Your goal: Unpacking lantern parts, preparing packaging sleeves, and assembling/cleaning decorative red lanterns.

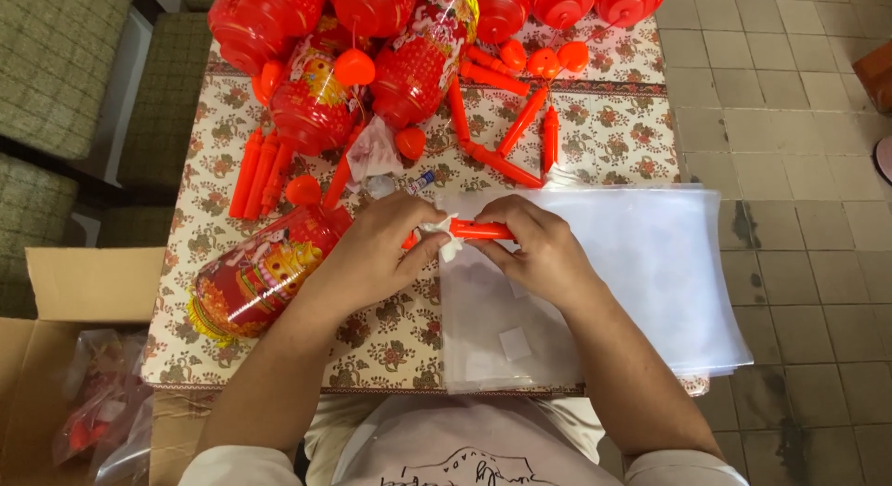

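Your left hand (pixel 376 254) grip pinches a white scrap (pixel 444 240) at the orange stick (pixel 478 230) | your right hand (pixel 534 249) grip is closed around that stick | stick sits above the clear bag stack (pixel 650 282) on the surface (pixel 613 133) | red lantern (pixel 255 277) lies left of the stick.

Lantern (pixel 255 277) left of plastic bags (pixel 650 291); loose sticks (pixel 502 124) behind, on table (pixel 372 347).

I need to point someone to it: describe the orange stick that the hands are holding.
On the floral tablecloth, look above the stack of clear plastic bags. There the left hand and right hand pinch one orange stick. Unlike the loose sticks farther up, it lies level between fingers.
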